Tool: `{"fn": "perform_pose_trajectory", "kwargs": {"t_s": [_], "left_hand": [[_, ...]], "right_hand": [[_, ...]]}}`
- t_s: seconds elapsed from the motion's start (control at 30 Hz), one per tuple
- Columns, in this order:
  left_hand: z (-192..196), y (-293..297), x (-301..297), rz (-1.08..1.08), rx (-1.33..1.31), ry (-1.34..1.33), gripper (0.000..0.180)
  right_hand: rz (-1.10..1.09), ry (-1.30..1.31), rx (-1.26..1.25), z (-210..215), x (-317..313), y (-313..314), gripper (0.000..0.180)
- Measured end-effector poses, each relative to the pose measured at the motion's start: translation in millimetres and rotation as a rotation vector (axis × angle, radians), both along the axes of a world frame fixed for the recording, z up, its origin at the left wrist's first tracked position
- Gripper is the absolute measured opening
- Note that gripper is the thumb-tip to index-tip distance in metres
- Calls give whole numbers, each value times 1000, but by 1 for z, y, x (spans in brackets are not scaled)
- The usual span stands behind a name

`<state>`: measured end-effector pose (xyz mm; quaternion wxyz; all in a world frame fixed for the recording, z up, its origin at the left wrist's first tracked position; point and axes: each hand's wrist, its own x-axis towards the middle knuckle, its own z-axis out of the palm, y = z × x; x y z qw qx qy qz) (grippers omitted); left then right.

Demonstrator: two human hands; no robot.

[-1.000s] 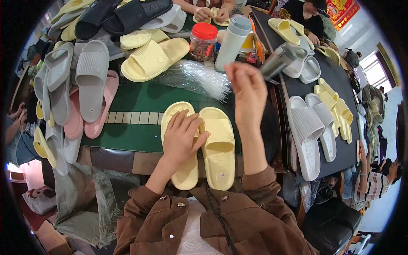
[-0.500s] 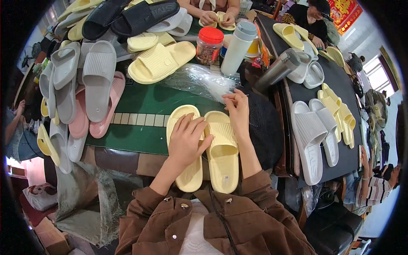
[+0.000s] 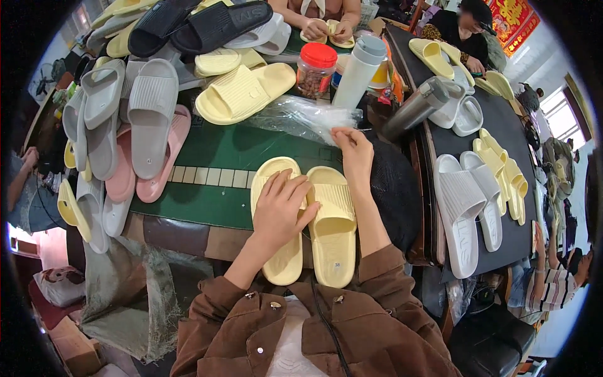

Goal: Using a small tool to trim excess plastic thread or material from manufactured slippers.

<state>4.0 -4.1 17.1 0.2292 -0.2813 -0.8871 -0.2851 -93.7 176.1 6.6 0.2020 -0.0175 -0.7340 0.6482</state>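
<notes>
**Two yellow slippers under the hands, clear bags just beyond**

Two pale yellow slippers lie side by side, soles down, at the near edge of the green mat, their heels overhanging toward the person. They are smooth moulded foam with ribbed straps. The left hand rests flat on the left slipper, fingers spread and loose across its strap, gripping nothing. The right slipper lies bare.

Just past the slippers' toes, the right hand has its fingertips pinched together on the edge of a heap of clear plastic bags, thin, crinkled and glossy. To the right of the slippers a dark rounded cushion-like thing lies beside the right forearm.

Beyond the bags, further from the slippers, stand three containers: one jar with a red lid, one tall white bottle with a grey cap and one steel flask tilted to the right. Left of them lies another ribbed yellow pair.

Left of the slippers, along the mat's edge, is a pile of grey slippers and two pink ones, all ribbed. At the far end two black slippers top the stack.

Right of the slippers, on a dark table, lie two white slippers and a stacked row of yellow ones; how many I cannot tell.

Farthest off, another person's hands hold a yellow slipper.
</notes>
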Motion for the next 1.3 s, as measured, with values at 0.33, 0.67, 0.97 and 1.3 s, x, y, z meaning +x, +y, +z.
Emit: {"fn": "perform_pose_trajectory", "kwargs": {"t_s": [0.33, 0.67, 0.97, 1.3], "left_hand": [[0, 0, -1, -1, -10, 18, 39], [0, -1, 1, 17, -24, 22, 35], [6, 0, 1, 61, 118, 82, 44], [10, -2, 3, 6, 222, 70, 33]], "right_hand": [[-18, -68, 80, -25, -5, 10, 14], [96, -148, -147, 12, 27, 1, 12], [155, -55, -1, 15, 71, -3, 11], [429, -21, -153, 49, 130, -15, 14]]}}
